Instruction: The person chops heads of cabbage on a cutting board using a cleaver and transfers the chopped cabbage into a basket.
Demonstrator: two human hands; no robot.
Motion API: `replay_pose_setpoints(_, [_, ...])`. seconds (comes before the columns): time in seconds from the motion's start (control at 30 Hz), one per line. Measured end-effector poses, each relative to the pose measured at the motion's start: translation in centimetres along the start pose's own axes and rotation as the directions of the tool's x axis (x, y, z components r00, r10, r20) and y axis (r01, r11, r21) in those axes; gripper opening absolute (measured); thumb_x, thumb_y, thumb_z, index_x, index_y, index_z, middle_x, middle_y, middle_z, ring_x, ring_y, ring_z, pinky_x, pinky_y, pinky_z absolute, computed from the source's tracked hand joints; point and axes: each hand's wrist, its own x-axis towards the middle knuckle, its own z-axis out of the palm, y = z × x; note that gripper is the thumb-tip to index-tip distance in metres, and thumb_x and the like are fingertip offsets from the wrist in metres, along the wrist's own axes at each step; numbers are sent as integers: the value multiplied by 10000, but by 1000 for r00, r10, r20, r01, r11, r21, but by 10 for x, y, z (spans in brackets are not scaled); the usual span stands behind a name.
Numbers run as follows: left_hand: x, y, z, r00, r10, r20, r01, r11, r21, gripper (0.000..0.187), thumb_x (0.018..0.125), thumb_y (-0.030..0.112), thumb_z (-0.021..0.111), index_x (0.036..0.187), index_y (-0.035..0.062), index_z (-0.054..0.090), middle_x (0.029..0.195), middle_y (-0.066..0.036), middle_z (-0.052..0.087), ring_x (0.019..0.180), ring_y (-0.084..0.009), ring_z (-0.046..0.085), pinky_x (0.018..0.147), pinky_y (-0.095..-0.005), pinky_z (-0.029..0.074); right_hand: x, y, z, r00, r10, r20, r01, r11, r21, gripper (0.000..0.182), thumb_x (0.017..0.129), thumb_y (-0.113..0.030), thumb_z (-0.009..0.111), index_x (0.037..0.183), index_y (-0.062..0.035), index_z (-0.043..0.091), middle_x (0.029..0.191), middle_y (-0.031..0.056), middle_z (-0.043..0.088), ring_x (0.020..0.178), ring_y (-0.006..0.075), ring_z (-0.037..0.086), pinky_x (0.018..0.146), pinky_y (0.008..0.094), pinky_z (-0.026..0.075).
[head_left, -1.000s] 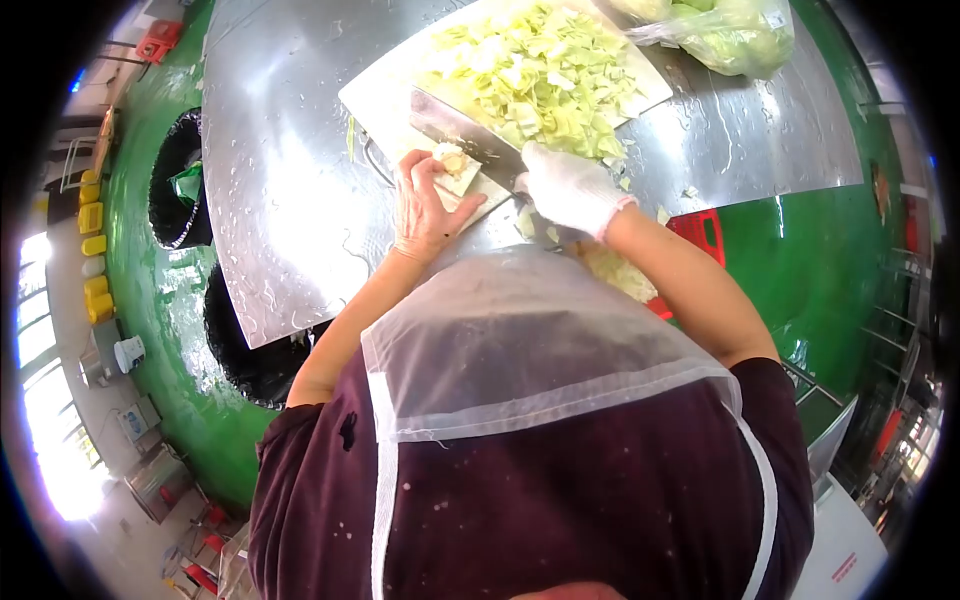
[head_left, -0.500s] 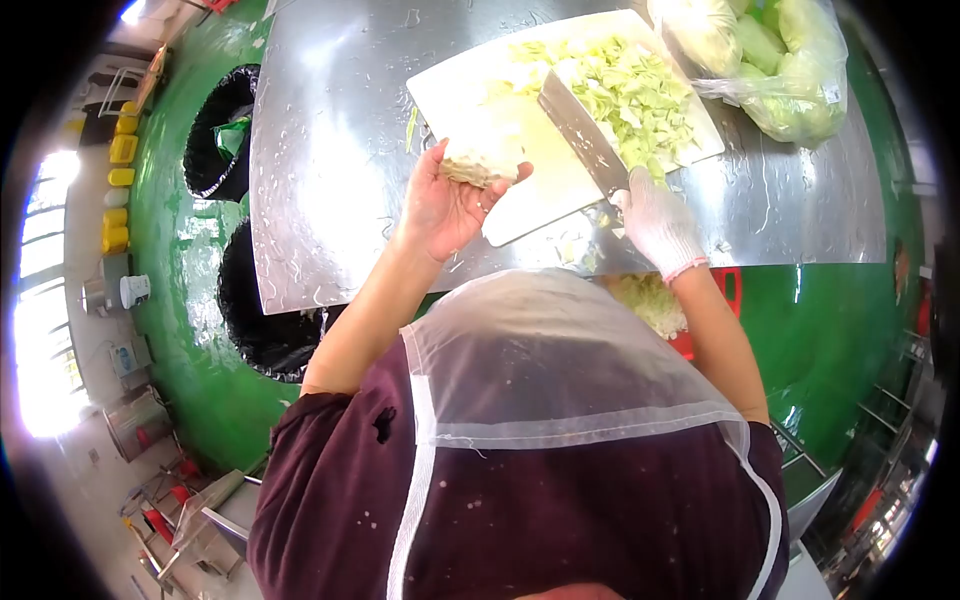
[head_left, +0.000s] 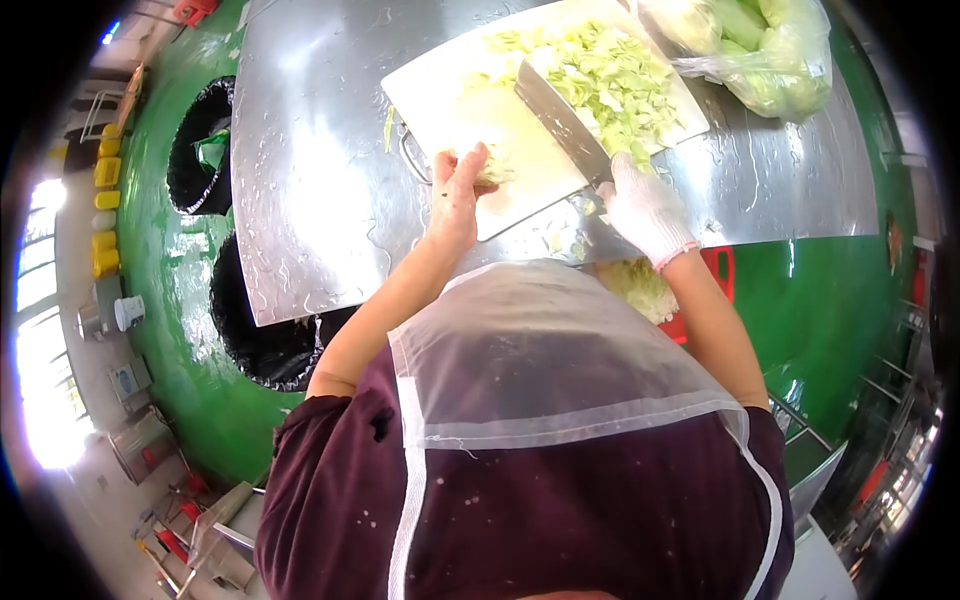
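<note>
My bare left hand (head_left: 458,198) has its fingers bent round a pale piece of cabbage (head_left: 496,166) at the near left part of the white cutting board (head_left: 510,125). In my right hand (head_left: 645,205), which wears a white glove, is the handle of a wide cleaver (head_left: 563,122). The blade points up and to the left across the board, beside a spread of chopped green cabbage (head_left: 615,85). Glare washes out part of the held piece and the board.
The board lies on a wet steel table (head_left: 320,150). A clear plastic bag of cabbages (head_left: 775,65) sits at the back right. Two black-lined bins (head_left: 195,150) stand left of the table. Below its front edge is a red container (head_left: 718,275) near shredded cabbage (head_left: 640,288).
My left hand has turned from palm-up to palm-down and brought the cabbage piece down to the board. The camera view has shifted slightly; my right hand still holds the cleaver.
</note>
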Motion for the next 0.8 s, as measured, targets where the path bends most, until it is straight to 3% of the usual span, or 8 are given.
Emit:
replay_pose_setpoints(0.2, [5,15,-12,828,-380,411,543,724,-425,485,1011,390,312,1210,8,537,992,-171,656,726,-254,642,596,-307,542,2,2,2,1000,14,3,-14,999,31,293,930,-296,515,1050,-31,480,834,266,647,852,460,631,747,540,477])
replay_pose_setpoints(0.4, [-4,22,-50,857,-304,417,509,627,-589,422,986,355,383,1165,18,562,966,-174,633,756,-237,619,629,-299,558,5,5,6,1000,20,-1,-20,999,42,341,920,-324,514,1072,-20,493,893,276,646,892,482,609,808,532,464])
replay_pose_setpoints(0.53, [-18,54,-167,1000,-4,-28,-17,717,-697,377,946,390,480,1090,62,598,951,-84,641,795,-190,620,619,-295,515,4,0,11,999,12,-48,-11,1000,26,428,908,-349,523,1160,-5,495,921,299,642,898,482,613,802,541,467])
replay_pose_setpoints(0.6, [-33,84,-249,862,117,-493,-387,780,-491,310,913,340,495,1051,95,625,928,-55,653,762,-172,627,634,-300,511,5,-2,11,999,-4,-43,3,1000,-19,369,907,-315,511,1146,-34,494,908,289,650,868,474,623,774,554,473])
replay_pose_setpoints(0.67, [-48,103,-357,710,217,-670,-510,814,-277,350,904,356,487,1094,108,645,997,-69,678,821,-216,658,704,-339,556,2,1,6,1000,0,-24,-2,998,-59,346,906,-297,504,1143,-46,490,904,284,654,856,470,629,765,560,476])
replay_pose_setpoints(0.7, [-63,104,-417,643,126,-756,-351,925,-145,467,927,458,476,1224,115,585,1114,-107,649,909,-262,671,783,-424,561,1,-2,3,1000,0,-4,0,997,-74,350,904,-295,503,1146,-42,486,905,284,653,859,469,630,769,559,477])
replay_pose_setpoints(0.73, [-71,103,-459,436,51,-898,-117,993,-1,644,934,611,392,1366,142,478,1318,-132,556,1111,-327,608,873,-449,522,1,-5,0,1000,2,16,-1,996,-88,355,903,-294,501,1148,-38,483,906,285,653,862,469,630,773,559,478])
replay_pose_setpoints(0.8, [-58,84,-515,199,271,-942,148,942,302,739,920,618,447,1416,71,400,1386,-195,480,1191,-372,543,982,-481,447,-3,-10,-4,999,2,49,2,997,-71,372,880,-308,523,1133,-39,482,916,264,659,868,456,634,773,550,485])
